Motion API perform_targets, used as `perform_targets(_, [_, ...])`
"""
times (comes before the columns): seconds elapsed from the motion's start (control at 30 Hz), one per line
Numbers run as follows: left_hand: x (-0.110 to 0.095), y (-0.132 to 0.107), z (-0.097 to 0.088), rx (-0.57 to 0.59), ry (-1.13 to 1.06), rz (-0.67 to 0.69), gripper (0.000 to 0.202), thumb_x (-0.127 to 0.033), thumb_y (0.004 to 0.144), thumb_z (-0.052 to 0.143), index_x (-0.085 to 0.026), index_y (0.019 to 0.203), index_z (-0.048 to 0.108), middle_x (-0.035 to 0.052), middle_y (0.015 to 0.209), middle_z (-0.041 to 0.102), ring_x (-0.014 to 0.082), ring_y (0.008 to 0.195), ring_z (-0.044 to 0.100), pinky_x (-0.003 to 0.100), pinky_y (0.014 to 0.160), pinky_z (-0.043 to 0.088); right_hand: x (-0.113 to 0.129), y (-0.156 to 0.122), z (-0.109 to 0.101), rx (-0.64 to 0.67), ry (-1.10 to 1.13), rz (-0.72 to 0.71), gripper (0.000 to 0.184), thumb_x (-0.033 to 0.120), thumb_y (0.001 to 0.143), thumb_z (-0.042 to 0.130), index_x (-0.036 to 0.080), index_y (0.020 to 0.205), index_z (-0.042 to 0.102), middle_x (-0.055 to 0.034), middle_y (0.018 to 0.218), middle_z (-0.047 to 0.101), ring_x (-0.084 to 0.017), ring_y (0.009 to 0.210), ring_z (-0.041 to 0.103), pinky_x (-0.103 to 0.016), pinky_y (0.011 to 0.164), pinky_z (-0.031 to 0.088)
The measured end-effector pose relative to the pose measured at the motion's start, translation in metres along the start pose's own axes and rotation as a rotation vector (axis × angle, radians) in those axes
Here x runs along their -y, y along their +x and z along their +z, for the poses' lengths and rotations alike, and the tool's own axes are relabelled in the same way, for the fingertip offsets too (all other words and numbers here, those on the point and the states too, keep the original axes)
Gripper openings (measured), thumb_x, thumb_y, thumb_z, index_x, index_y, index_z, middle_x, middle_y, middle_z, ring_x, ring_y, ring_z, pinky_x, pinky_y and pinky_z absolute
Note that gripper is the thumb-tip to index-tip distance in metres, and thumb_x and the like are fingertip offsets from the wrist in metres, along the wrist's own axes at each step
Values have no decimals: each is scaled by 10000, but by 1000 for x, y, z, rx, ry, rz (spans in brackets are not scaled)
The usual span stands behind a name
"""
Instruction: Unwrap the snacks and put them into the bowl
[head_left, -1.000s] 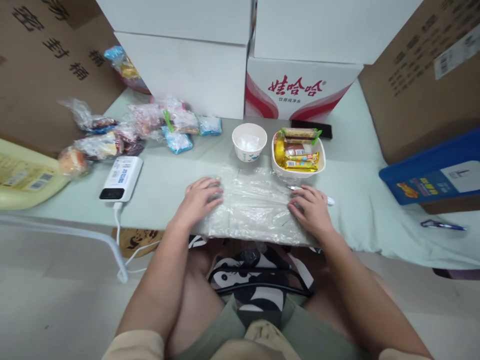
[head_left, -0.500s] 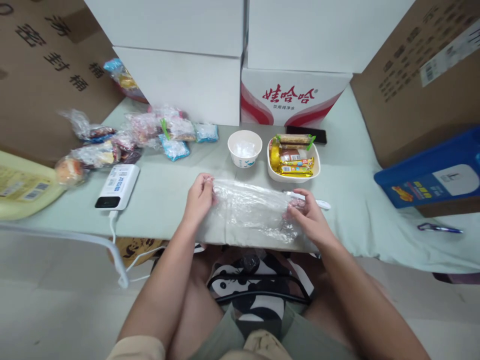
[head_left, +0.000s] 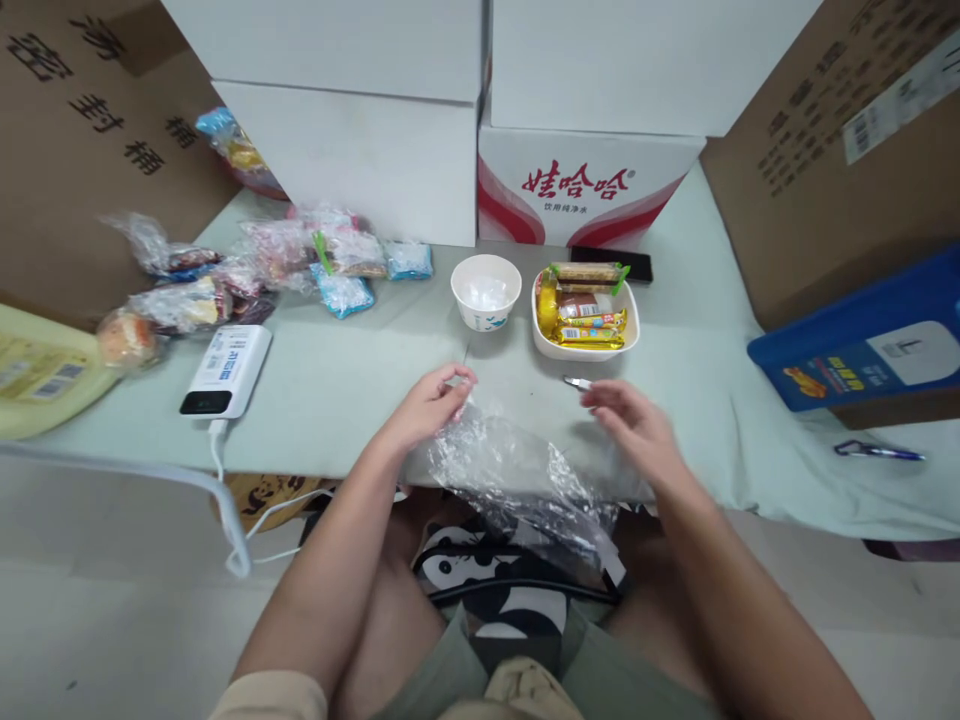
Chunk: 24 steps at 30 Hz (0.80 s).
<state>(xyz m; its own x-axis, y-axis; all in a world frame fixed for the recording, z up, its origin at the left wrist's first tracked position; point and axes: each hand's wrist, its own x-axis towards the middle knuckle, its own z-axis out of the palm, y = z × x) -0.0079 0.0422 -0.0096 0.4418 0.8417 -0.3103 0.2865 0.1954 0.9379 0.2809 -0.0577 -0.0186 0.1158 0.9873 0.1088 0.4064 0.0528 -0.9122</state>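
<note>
My left hand (head_left: 435,405) pinches the top corner of a clear plastic bag (head_left: 517,465), which sags from it over the table's front edge. My right hand (head_left: 628,425) is apart from the bag, with its fingers loosely curled and nothing visible in them. Just behind those fingers lies a slim tool with a metal-looking tip (head_left: 576,382); the hand hides most of it. Farther back stands a white paper bowl (head_left: 486,292) with clear plastic inside. Beside it, a white tub (head_left: 586,352) holds several wrapped snacks.
Wrapped snacks (head_left: 345,290) lie in a heap at the left, near a white power bank (head_left: 226,370) with a cable. White cartons (head_left: 592,190) line the back, with a dark phone (head_left: 611,264) before them. At the right are a blue package (head_left: 855,340) and a carabiner (head_left: 877,452).
My right hand has let go of the bag and shifted slightly right. The bag, stretched between both hands before, now droops from my left hand, which has moved right and a little down.
</note>
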Motion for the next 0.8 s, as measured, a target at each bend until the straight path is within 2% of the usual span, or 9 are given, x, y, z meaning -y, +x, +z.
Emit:
perform_targets(0.1, [-4,-2,20,200,-57,42,268,-453,899,576,-203,992,549,-102,478,424,71,358,334,176,364,221,0,-2,31,351,205,33,648,439,814,719,259,1394,495,-149,1397,597,-269,1255,605,-461,1007,526])
perform_targets(0.2, [-5,0,32,335,-82,74,308,-478,897,577,-193,1014,556,-101,473,454,58,338,331,173,356,222,7,-1,50,459,162,51,814,369,757,771,240,1472,405,-160,1404,586,-265,1226,610,-441,997,515])
perform_targets(0.27, [-5,3,35,328,-97,80,346,-476,868,617,-190,1047,543,-110,465,463,50,331,324,166,356,222,13,2,53,519,61,66,629,311,767,733,212,1353,529,-99,1146,716,-216,949,682,-369,840,542])
perform_targets(0.33, [-4,8,32,246,-131,72,432,-458,809,690,-189,1097,513,-119,471,486,46,335,345,161,373,248,18,4,51,565,-9,91,265,278,805,659,188,1054,662,-1,783,695,-147,669,607,-280,656,483])
perform_targets(0.4, [-2,12,25,174,-190,50,568,-448,751,748,-194,1174,468,-83,560,601,57,377,451,167,423,336,22,5,49,552,38,138,123,302,838,602,185,813,629,47,601,563,-109,543,494,-239,543,387])
perform_targets(0.5, [1,18,17,102,-306,42,722,-461,702,791,-219,1265,410,31,850,742,137,627,682,228,601,494,27,4,47,465,193,219,207,383,849,590,196,763,568,62,570,502,-93,484,421,-233,480,329])
perform_targets(0.63, [2,20,20,-17,-554,65,705,-468,659,833,-228,1213,469,99,1150,718,209,949,721,337,868,535,36,-3,43,398,223,116,237,398,825,657,198,715,594,16,622,597,-126,581,538,-255,569,418])
perform_targets(0.7, [1,17,25,10,-751,37,641,-552,714,768,-216,1199,517,126,1298,661,246,1095,687,387,971,510,37,-6,41,382,307,68,269,447,835,660,202,738,605,-20,695,668,-150,634,605,-282,627,470])
perform_targets(0.8, [2,10,35,201,-954,-97,711,-730,778,594,-139,1175,594,185,1350,627,302,1256,605,416,1069,460,32,-6,41,250,428,124,340,548,837,650,220,800,570,-11,658,670,-152,544,605,-288,564,474])
